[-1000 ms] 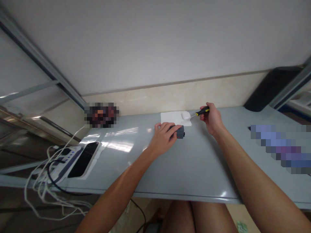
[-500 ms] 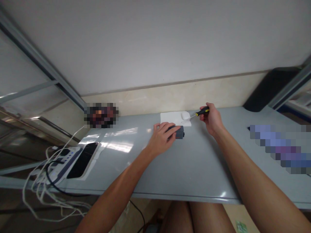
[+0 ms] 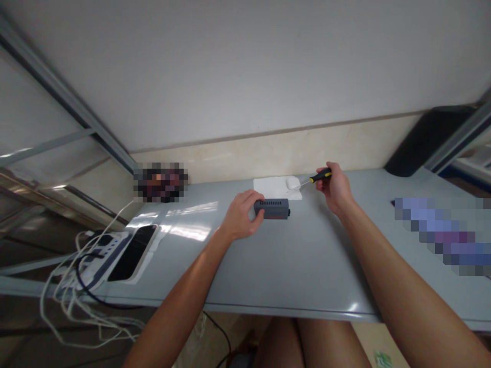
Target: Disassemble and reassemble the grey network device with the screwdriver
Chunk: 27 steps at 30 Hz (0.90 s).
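Note:
A dark grey box-shaped device [image 3: 273, 209] with a row of vent slots along its top lies on the desk. My left hand [image 3: 244, 213] grips its left end between thumb and fingers. A small black knob sticks out of the device's right end. Closed round the handle of a black and yellow screwdriver [image 3: 319, 176] is my right hand [image 3: 334, 188]. The thin shaft slants down to the left, its tip over or near a white sheet of paper [image 3: 268, 186]; whether it touches cannot be made out. A small white rounded case [image 3: 293, 183] sits on the paper.
On the left of the grey desk [image 3: 307, 266] lie a phone [image 3: 134, 253], a power strip [image 3: 102, 263] and tangled white cables [image 3: 72, 306]. A blurred object [image 3: 161, 182] stands at the back left. At the back right leans a black cylinder [image 3: 429, 140].
My left hand has slid left along the grey device, from over its middle to its left end, uncovering the vent slots. My right hand and the screwdriver have hardly moved.

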### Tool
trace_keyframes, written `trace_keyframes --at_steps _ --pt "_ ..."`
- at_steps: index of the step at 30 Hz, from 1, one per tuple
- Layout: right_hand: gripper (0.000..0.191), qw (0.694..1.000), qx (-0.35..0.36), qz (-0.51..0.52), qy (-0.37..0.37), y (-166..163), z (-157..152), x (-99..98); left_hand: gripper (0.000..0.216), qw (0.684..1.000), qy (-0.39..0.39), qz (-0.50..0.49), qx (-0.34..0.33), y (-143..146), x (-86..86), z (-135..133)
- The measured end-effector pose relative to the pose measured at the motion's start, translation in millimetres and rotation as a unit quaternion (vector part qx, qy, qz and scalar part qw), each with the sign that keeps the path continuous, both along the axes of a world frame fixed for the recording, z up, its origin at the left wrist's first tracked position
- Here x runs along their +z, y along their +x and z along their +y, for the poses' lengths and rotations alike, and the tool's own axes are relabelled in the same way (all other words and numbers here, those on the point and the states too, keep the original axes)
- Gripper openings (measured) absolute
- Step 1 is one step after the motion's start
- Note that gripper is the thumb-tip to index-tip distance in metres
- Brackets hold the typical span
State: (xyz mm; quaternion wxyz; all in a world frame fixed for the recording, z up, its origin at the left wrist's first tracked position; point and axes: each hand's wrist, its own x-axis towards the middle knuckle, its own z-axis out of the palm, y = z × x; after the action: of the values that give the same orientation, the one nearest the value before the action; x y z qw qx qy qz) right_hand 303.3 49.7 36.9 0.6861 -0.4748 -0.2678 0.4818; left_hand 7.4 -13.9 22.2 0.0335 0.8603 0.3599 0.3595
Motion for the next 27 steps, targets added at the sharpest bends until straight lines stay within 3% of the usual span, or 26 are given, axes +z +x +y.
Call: trace_keyframes --at_steps 3,8,16,22,27 --pt "0.034 1.000 0.000 0.001 0.005 1.4 0.8 -1.1 0.026 0.999 -0.040 -0.022 -0.026 -3.5 -1.8 1.3" --pt "0.033 1.000 -0.004 0.007 0.006 3.1 1.6 -0.3 0.023 0.992 -0.087 -0.090 0.004 -0.5 -12.0 3.6" --pt "0.032 1.000 -0.003 0.013 0.005 2.9 -0.1 2.3 0.018 0.986 -0.112 -0.121 0.001 4.0 -19.4 4.5" --pt "0.032 1.000 -0.005 0.024 0.001 4.1 -0.1 2.0 0.019 0.969 -0.172 -0.176 -0.010 11.3 -30.6 10.7" --pt "0.033 1.000 -0.015 0.012 -0.001 4.6 2.1 0.9 0.022 0.954 -0.230 -0.192 0.025 18.1 -36.6 13.5"
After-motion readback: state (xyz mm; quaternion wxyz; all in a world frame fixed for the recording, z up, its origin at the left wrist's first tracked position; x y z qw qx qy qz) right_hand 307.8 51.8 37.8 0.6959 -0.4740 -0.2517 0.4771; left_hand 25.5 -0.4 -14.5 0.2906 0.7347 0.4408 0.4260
